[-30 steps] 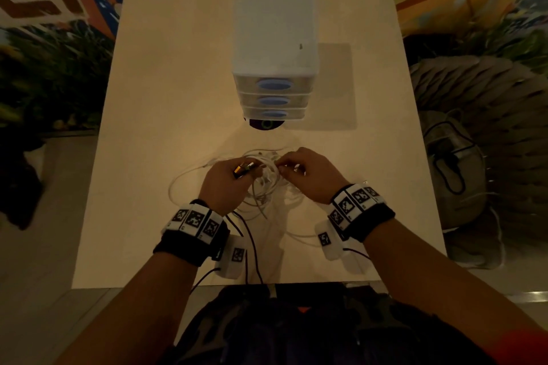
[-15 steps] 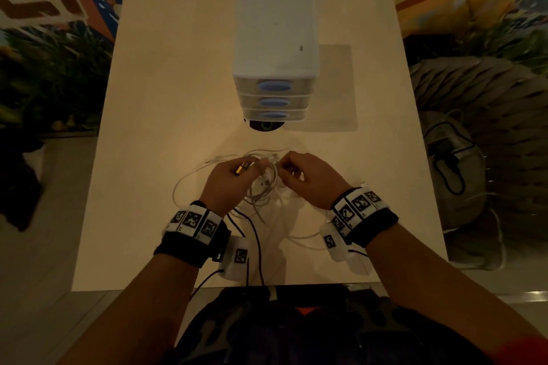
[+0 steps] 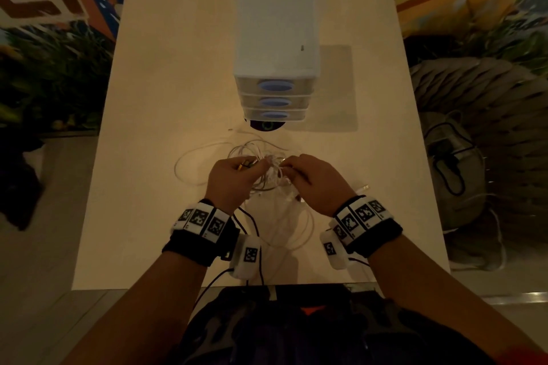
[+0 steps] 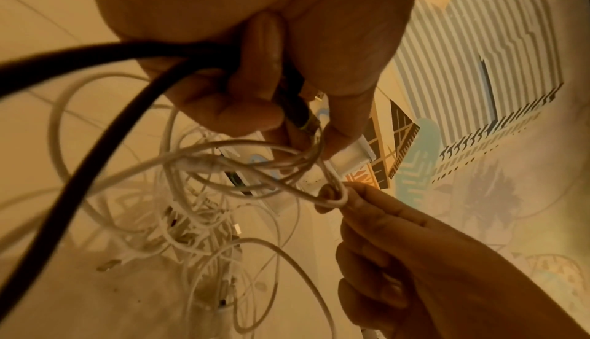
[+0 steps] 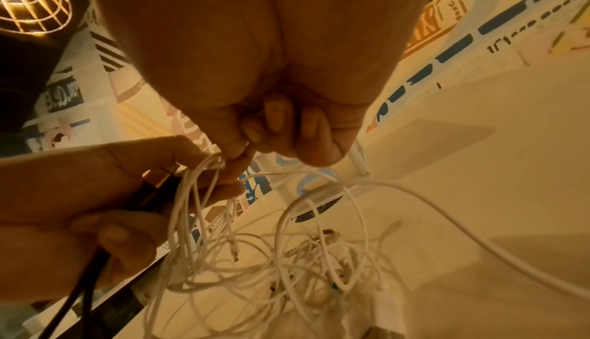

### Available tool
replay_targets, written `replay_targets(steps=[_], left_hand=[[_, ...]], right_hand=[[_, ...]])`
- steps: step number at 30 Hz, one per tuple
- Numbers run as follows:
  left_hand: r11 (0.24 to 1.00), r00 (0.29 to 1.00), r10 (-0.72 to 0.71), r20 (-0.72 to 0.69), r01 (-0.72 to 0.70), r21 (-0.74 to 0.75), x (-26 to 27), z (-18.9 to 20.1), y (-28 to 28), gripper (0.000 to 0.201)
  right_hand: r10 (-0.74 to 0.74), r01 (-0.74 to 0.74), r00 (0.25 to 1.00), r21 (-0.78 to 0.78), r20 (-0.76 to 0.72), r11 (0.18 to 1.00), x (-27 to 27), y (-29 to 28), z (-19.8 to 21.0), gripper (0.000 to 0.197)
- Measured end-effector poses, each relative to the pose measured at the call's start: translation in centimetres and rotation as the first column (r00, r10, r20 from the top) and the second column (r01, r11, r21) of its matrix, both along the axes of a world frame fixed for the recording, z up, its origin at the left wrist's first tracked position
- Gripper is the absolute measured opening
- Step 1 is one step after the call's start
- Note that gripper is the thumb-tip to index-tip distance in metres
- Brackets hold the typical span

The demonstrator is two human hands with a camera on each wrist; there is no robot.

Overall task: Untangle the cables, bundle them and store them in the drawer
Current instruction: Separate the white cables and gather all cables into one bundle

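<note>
Left wrist view shows the left hand [image 4: 255,72] with its fingers curled round a thick black cable [image 4: 96,127], thumb and forefinger closing near its gold-tipped plug, where several thin white cable strands [image 4: 242,165] loop across. The right hand [image 4: 424,263] pinches one small white loop [image 4: 335,199] between thumb and fingertip, its other fingers folded in. Below both hands the rest of the tangle of thin white cables [image 5: 287,263] lies heaped on the pale wooden table [image 3: 166,74], just in front of the white plastic three-drawer cabinet [image 3: 275,38], whose drawers all appear closed.

Pulling the pinched loop outward while the strands cross the black plug would likely cinch the knot tighter rather than free it. A hard tug could also drag the loose heap, or the white strand trailing off to the right, toward the table edge. The small connectors scattered in the pile may snag on neighbouring loops.

How the white strands pass over or under one another near the plug is hard to read, since blur and dim light merge them. Which plug belongs to which cable cannot be told, nor how many cables there are. The drawers' contents are hidden, and a dark round object under the cabinet's front is only partly seen.
</note>
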State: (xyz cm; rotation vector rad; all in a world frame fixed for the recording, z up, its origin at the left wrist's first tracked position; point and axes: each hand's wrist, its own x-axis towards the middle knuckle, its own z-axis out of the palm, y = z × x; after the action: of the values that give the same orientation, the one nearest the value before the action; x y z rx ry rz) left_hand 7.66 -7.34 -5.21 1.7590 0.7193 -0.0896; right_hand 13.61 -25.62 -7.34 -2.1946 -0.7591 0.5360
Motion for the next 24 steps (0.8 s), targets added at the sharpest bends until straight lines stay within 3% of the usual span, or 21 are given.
replay_targets(steps=[4,8,13,16,24], left_hand=[[0.999,1.000,0.019,-0.010,-0.020,-0.031,0.1,0.3,0.0,0.025],[0.998,0.999,-0.050,-0.017,0.050,-0.042,0.0,0.5,0.9,0.027],[0.991,0.993,-0.114,-0.031,0.112,-0.070,0.1,0.7,1.3,0.017],[0.986,0.994,-0.108,0.021,0.110,-0.127,-0.1,1.2,0.9,0.011],[0.983,0.989,-0.140,0.038,0.144,-0.117,-0.6,0.7,1.0,0.019]], right_hand=[[-0.028,0.028,1.000,-0.008,0.002,1.000,0.3,-0.6,0.1,0.038],[-0.056,0.056,0.998,0.002,0.025,0.998,0.9,-1.3,0.2,0.026],[-0.174,0.200,0.965,0.125,-0.196,0.972,0.8,-1.3,0.7,0.010],[-0.172,0.197,0.968,0.133,-0.183,0.971,0.8,-1.2,0.6,0.011],[-0.121,0.159,0.968,0.165,-0.219,0.973,0.3,-1.3,0.8,0.011]])
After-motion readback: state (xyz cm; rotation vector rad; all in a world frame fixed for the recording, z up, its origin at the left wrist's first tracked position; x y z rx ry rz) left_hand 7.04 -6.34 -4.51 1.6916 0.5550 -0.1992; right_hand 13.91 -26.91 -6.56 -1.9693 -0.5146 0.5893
